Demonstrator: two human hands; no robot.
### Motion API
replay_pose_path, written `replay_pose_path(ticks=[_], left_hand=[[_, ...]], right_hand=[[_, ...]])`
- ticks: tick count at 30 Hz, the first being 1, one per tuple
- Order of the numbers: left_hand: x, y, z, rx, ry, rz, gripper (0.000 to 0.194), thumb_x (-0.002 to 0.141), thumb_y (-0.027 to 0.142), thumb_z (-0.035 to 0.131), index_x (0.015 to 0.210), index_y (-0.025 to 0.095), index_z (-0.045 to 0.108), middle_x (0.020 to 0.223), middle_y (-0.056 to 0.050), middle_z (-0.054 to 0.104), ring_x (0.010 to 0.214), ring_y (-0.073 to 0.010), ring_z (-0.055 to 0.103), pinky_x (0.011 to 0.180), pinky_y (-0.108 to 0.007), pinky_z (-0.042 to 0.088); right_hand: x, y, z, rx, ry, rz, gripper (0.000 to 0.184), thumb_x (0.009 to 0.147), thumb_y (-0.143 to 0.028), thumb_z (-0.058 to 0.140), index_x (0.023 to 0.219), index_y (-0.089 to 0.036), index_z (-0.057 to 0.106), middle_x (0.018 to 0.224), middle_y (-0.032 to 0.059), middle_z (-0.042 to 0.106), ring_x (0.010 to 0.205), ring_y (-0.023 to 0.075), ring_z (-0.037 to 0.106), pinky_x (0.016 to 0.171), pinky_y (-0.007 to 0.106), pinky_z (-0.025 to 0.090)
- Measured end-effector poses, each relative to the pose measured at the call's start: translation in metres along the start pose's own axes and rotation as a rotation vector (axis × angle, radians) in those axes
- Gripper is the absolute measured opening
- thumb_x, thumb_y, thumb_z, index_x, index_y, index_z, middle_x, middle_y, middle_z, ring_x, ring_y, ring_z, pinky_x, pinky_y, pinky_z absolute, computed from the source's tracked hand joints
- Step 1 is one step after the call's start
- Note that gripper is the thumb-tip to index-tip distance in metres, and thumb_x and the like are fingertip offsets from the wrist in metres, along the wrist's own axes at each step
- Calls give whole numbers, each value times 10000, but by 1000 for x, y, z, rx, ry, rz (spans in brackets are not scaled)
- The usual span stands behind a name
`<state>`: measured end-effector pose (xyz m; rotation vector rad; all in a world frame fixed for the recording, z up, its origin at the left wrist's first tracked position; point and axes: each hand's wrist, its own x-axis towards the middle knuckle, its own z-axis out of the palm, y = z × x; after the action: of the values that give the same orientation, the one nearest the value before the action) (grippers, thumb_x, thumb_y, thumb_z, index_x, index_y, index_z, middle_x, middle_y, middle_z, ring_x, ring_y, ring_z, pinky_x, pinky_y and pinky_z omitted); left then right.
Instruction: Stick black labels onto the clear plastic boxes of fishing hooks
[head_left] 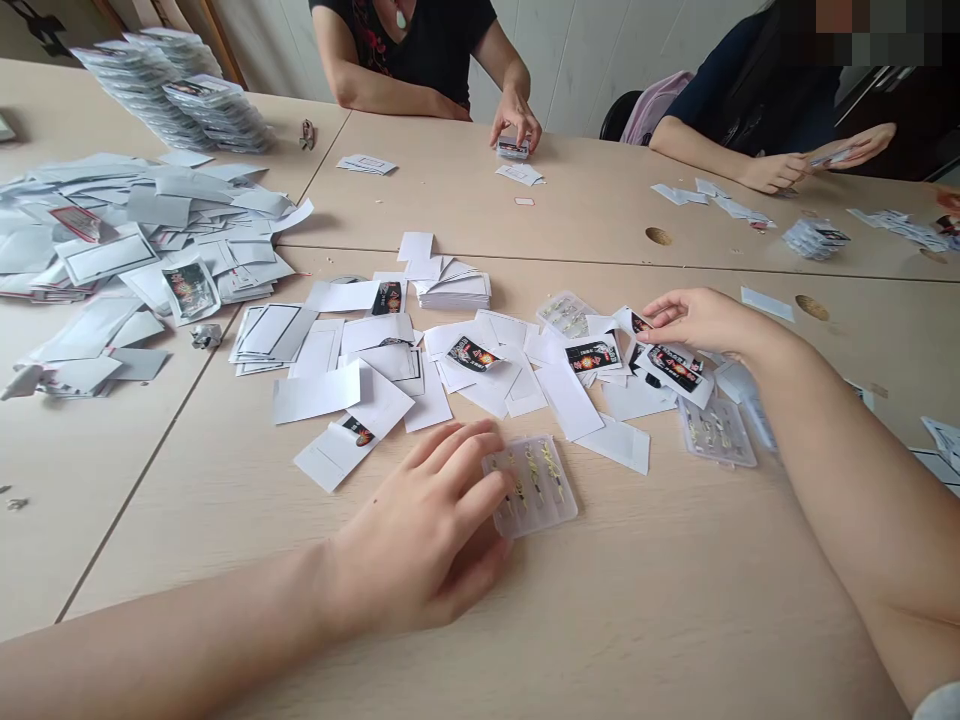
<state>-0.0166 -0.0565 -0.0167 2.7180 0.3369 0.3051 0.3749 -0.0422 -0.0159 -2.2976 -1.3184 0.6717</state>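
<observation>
Over the near side of the counter (637, 590), the left hand (442, 520) curls its half-bent fingers round the left side of a clear case (538, 495), probably to steady it flat. The case looks shallow and see-through, slim yellowish pieces lined up inside. Farther right, above scattered slips (566, 395), the right hand (697, 318) has its fingers nearly together, pinching a black-printed card (637, 322), seemingly by one edge for a light hold.

Well behind the right hand's (697, 325) fingers (664, 304), a pale grey sleeve edge (939, 703) shows beyond the elbow. Behind the left hand's (424, 535) fingers, the forearm (187, 630) is bare.
</observation>
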Motion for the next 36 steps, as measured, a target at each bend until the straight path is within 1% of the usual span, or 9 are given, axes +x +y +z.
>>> replay_pose_path(ticks=[4, 7, 14, 17, 22, 27, 31, 34, 36], left_hand=[[1, -1, 0, 9, 5, 3, 327, 818, 260, 524, 1105, 108, 561, 1134, -185, 523, 1281, -309, 398, 1061, -529, 389], [1, 0, -1, 17, 4, 4, 307, 821, 263, 523, 1087, 116, 569, 1113, -181, 537, 1276, -303, 408, 1056, -529, 395], [1, 0, -2, 35, 2, -4, 329, 824, 270, 522, 1118, 127, 561, 1134, -182, 544, 1278, -301, 417, 1036, -526, 409], [0, 1, -2, 41, 0, -5, 329, 824, 272, 524, 1118, 129, 563, 1145, -182, 541, 1281, -302, 415, 1036, -527, 408], [0, 1, -1, 49, 3, -12, 319, 825, 275, 525, 1112, 140, 562, 1137, -172, 547, 1273, -299, 424, 1037, -529, 406], [0, 0, -1, 35, 15, -7, 305, 825, 265, 524, 1099, 136, 561, 1159, -170, 535, 1272, -295, 420, 1041, -510, 405], [0, -1, 0, 23, 11, -13, 304, 839, 266, 516, 1110, 134, 550, 1197, -165, 515, 1273, -294, 412, 1050, -501, 392], [0, 0, -1, -1, 10, -21, 293, 846, 293, 522, 1095, 141, 544, 1202, -161, 509, 1268, -296, 406, 1042, -510, 386], [0, 0, -2, -47, 18, -27, 335, 839, 351, 549, 1098, 140, 530, 1203, -162, 506, 1253, -307, 410, 1017, -518, 398]], right_hand=[[3, -1, -7, 117, -32, 91, 464, 561, -297, 803, 972, -188, 615, 962, 93, 688, 851, 228, 672, 756, 360, 553], [3, -2, -11, 112, -10, 83, 457, 560, -325, 809, 965, -196, 641, 949, 79, 700, 829, 220, 666, 752, 358, 540], [-5, -12, -14, -108, 131, 1, 193, 649, -361, 698, 732, -189, 731, 684, 30, 675, 608, 160, 561, 625, 311, 436], [-10, -18, -13, -133, 244, -14, 163, 673, -314, 664, 730, -176, 730, 700, 45, 683, 637, 166, 571, 663, 315, 435], [-6, -14, -16, -100, 526, -37, 207, 712, -253, 603, 824, -127, 722, 841, 132, 709, 834, 242, 630, 848, 359, 454], [-1, -8, -22, 28, 708, -104, 319, 767, -270, 545, 965, -74, 702, 930, 185, 709, 838, 258, 683, 787, 342, 520], [-4, -18, -22, 348, 799, -291, 193, 711, -216, 623, 826, -83, 704, 816, 150, 708, 747, 237, 693, 723, 335, 553], [-17, -36, -15, 574, 756, -372, 93, 682, -188, 664, 736, -118, 694, 741, 86, 691, 678, 186, 666, 677, 326, 567], [-32, -52, -7, 616, 680, -417, 62, 692, -184, 672, 724, -134, 691, 698, 54, 676, 631, 157, 639, 650, 315, 563]])
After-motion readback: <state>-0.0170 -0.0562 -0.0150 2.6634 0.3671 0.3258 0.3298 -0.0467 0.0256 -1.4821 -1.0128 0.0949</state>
